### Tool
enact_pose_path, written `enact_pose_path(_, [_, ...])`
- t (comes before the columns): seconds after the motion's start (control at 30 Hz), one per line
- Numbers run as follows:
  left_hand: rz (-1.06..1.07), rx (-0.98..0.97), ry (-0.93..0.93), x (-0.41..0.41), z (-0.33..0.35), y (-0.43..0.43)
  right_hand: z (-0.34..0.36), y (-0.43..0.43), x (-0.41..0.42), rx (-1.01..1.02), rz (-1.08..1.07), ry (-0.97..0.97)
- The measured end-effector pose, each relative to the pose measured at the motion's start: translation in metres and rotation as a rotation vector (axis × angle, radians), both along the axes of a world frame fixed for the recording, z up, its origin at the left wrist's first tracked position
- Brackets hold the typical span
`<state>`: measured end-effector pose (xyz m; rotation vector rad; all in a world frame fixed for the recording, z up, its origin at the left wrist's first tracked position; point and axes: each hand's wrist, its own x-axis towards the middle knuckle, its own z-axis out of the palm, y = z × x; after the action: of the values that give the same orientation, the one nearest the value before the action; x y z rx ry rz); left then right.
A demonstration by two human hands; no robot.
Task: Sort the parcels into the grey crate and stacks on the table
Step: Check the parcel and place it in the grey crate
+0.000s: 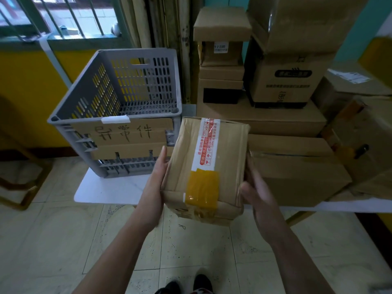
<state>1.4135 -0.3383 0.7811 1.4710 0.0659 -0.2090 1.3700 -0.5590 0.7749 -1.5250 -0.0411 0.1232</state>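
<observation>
One white table under everything, so starting there. Piled over the right end and back edge: cardboard stacks, several boxes high, plus one more big box down at the front edge. Parked on the left end: grey crate, with a hand-lettered cardboard sign taped across its near wall. Then the parcel itself, up in the air just off the front edge, between crate and big box, not resting on anything. Sealed with white-and-red printed tape and patched with a yellow tape square; looks pretty scruffy along the near bottom edge. Left hand pressed flat against its left side, fingers straight as far as visible. Right hand clasping the right side, thumb hooked round the near corner, bit blurry though. Reckon mid-decision here: parcel in hand, not yet placed anywhere. Next move probably needs a call on crate versus stack, then a lift over the crate rim or onto a flat box top, both hands squeezing inward to avoid a slip.
</observation>
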Motion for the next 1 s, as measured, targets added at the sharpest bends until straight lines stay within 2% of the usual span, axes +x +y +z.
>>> enact_pose_path(0.13, [0.08, 0.01, 0.033, 0.001, -0.001, 0.003, -0.002, -0.001, -0.003, -0.192, 0.224, -0.046])
enact_pose_path(0.23, [-0.01, 0.08, 0.043, -0.001, -0.002, 0.005, -0.005, 0.008, -0.001, -0.208, 0.101, -0.024])
enact_pose_path(0.37, [-0.209, 0.071, -0.062, -0.003, -0.005, 0.007, -0.005, 0.013, 0.002, -0.143, -0.062, -0.069])
enact_pose_path(0.67, [-0.221, 0.129, -0.096, 0.003, -0.01, 0.01, -0.008, 0.016, 0.005, -0.15, -0.137, -0.068])
enact_pose_path(0.77, [-0.224, 0.209, -0.123, 0.006, -0.013, 0.016, -0.01, 0.02, 0.005, -0.133, -0.207, -0.09])
enact_pose_path(0.87, [-0.225, 0.207, -0.131, 0.007, -0.019, 0.018, -0.012, 0.023, 0.006, -0.089, -0.29, -0.096])
enact_pose_path(1.0, [-0.094, 0.181, -0.095, 0.004, -0.024, 0.013, -0.009, 0.014, 0.011, -0.139, -0.159, -0.071])
